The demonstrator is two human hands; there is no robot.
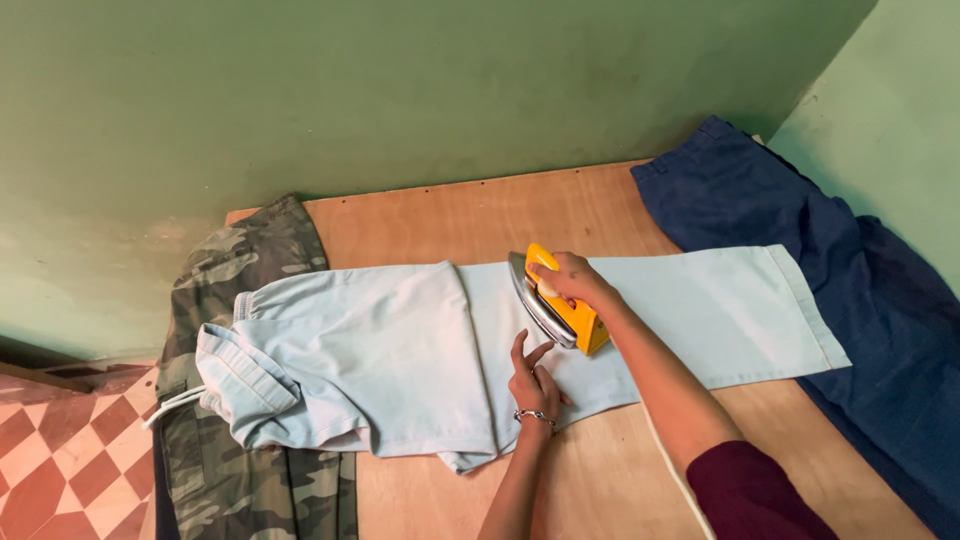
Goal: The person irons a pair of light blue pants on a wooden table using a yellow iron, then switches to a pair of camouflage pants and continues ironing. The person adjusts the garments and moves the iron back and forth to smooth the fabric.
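On a plywood worktop (600, 470) against green walls (400, 90), your right hand (575, 280) grasps a yellow iron (555, 300) over pale blue trousers (400, 350); your left hand (535, 385) presses them flat, fingers spread. Camouflage trousers (250, 300) lie left, navy ones (800, 220) right.

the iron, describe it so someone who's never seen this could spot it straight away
On the wooden board against the green wall lie pale blue trousers. The iron sits on them near the middle, gripped by the right hand. Its yellow body and shiny metal soleplate set it apart from the surrounding cloth.
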